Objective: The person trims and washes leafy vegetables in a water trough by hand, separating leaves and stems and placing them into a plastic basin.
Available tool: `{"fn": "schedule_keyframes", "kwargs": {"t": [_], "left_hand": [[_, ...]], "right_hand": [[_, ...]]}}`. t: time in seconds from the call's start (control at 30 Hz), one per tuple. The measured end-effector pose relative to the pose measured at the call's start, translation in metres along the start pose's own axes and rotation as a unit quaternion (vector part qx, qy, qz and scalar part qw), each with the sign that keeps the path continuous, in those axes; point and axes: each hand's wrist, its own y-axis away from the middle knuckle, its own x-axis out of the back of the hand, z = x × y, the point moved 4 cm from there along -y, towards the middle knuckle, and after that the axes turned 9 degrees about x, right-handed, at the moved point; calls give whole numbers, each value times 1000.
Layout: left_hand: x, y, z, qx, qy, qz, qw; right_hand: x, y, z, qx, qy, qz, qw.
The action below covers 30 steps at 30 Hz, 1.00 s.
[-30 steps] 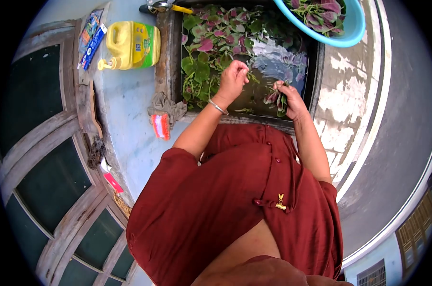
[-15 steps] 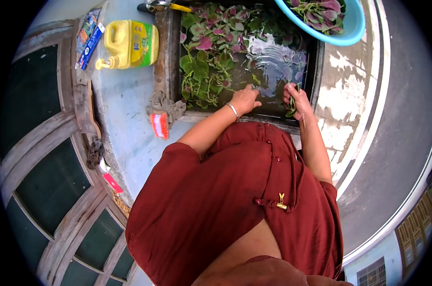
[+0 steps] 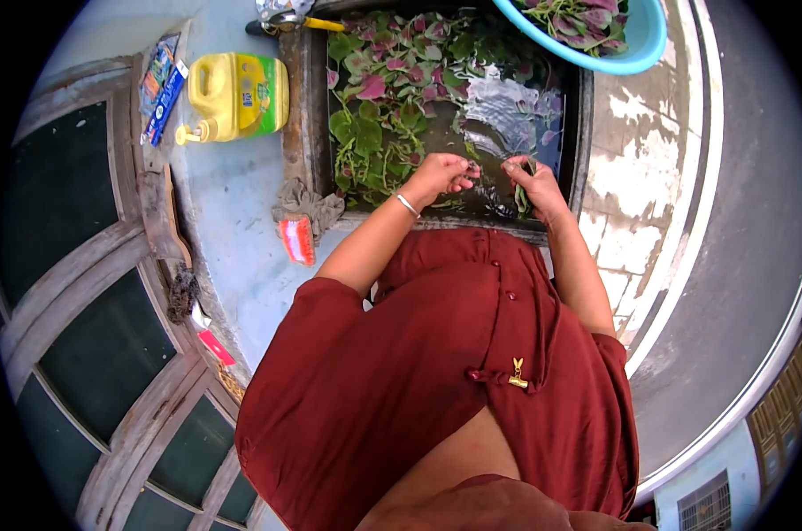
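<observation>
Purple and green leaves [image 3: 392, 84] float in a dark, water-filled basin [image 3: 584, 115]. Over its near part is my left hand [image 3: 445, 175], with a bracelet at the wrist; its fingers are pinched on something small and dark that I cannot make out. To its right, my right hand [image 3: 535, 186] is closed around a few leafy stems [image 3: 524, 190], which hang down over the water. A narrow gap separates the two hands.
A light-blue bowl [image 3: 650, 44] of leaves stands at the basin's far right corner. Left of the basin are a yellow jug [image 3: 241, 97], a grey cloth [image 3: 310, 202], an orange-and-white brush [image 3: 297, 241] and a yellow-handled tool [image 3: 324, 24].
My left hand has come up from the water, its fingers now pinched. My right hand has shifted slightly left with its stems. The whole view has shifted a little.
</observation>
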Motion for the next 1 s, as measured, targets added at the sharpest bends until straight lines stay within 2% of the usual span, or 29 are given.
{"fn": "schedule_keyframes", "kwargs": {"t": [0.07, 0.13, 0.2, 0.23, 0.27, 0.33, 0.37, 0.4, 0.47, 0.5, 0.53, 0.57, 0.63, 0.73, 0.77, 0.8, 0.87, 0.9, 0.97, 1.0], "left_hand": [[-2, 1, 1, 10, 21, -17, 1000], [-10, 4, 2, 15, 61, -53, 997], [-20, 9, 3, 24, 71, -62, 995], [-25, 9, 2, 26, 59, -49, 997], [-27, 7, 0, 28, 85, -79, 993], [-30, 8, 2, 14, 116, -107, 987], [-31, 11, 4, 2, 119, -155, 981], [-34, 17, 8, 8, 130, -180, 975], [-35, 29, 11, 59, 94, -118, 987], [-30, 30, 13, 54, 97, -114, 987], [-14, 32, 22, -60, -148, 26, 987], [-3, 37, 32, -167, -380, 166, 894], [32, 46, 42, -288, -394, 299, 820], [88, 57, 53, -255, -344, 469, 773], [106, 56, 56, -232, -333, 497, 767], [126, 48, 56, -268, -366, 522, 722], [141, 46, 76, -193, -264, 444, 834], [150, 35, 81, -196, -264, 442, 835], [159, 17, 91, -284, -391, 468, 740], [158, 10, 94, -288, -391, 467, 739]], "right_hand": [[-9, -1, -9, 100, 104, -2, 990], [-14, -2, -12, 133, 146, -19, 980], [-26, -2, -17, 230, 302, -44, 924], [-30, -2, -18, 228, 381, -37, 895], [-35, 0, -18, 233, 380, -49, 893], [-36, 1, -23, 246, 413, -2, 877], [-30, -4, -15, 252, 395, 24, 883], [-30, -4, -13, 255, 396, 16, 882], [-24, -3, -11, 244, 335, 39, 909], [-17, -6, -5, 226, 308, 73, 921], [-9, -8, 0, 209, 264, 89, 937], [-2, -11, 4, 201, 216, 88, 951], [5, -8, 3, 161, 173, 80, 968], [13, -3, 5, 133, 179, 82, 971], [13, -2, 5, 128, 178, 87, 972], [12, -1, 5, 131, 178, 88, 971], [9, 0, 9, 106, 150, 78, 980], [7, 0, 10, 100, 143, 81, 981], [0, 1, 6, 93, 142, 71, 983], [-3, 2, 4, 83, 141, 58, 985]]}}
